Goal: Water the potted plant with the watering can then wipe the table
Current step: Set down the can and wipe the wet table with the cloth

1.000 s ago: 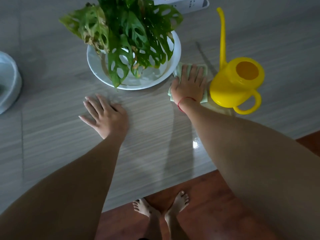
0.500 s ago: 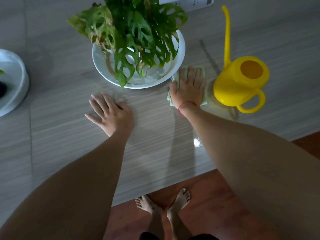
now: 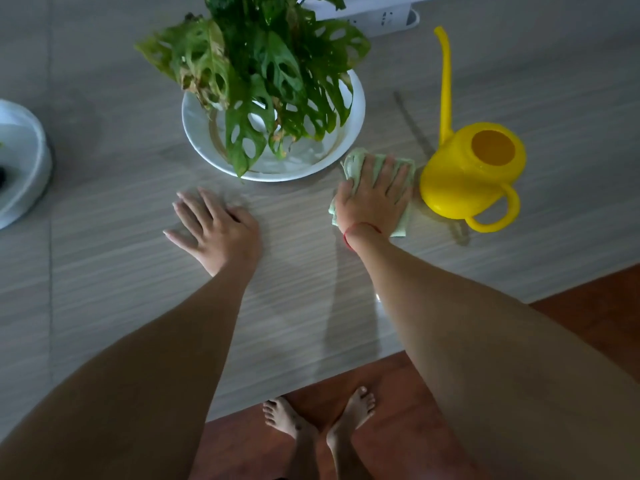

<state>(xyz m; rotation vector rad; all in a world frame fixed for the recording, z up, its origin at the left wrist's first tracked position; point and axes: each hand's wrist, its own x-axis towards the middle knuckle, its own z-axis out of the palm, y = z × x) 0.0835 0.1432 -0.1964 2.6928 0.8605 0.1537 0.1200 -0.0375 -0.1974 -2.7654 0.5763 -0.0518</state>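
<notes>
A leafy green plant [image 3: 266, 74] stands in a white pot [image 3: 197, 140] on the grey wood-grain table [image 3: 114, 237]. To its right stands a yellow watering can [image 3: 464, 178], upright, with a long thin spout pointing away. My right hand [image 3: 374, 199] presses flat on a pale green cloth [image 3: 356, 161] between the pot and the can. My left hand [image 3: 214, 230] rests flat on the table in front of the pot, fingers spread, holding nothing.
A white round container [image 3: 24, 168] sits at the left edge. A white power strip [image 3: 374, 15] lies behind the plant. The table's near edge runs diagonally above a reddish wooden floor [image 3: 415, 427], where my bare feet [image 3: 322, 420] stand.
My right hand has drawn the cloth a little back toward me, away from the pot's rim. My left hand has stayed planted in the same spot.
</notes>
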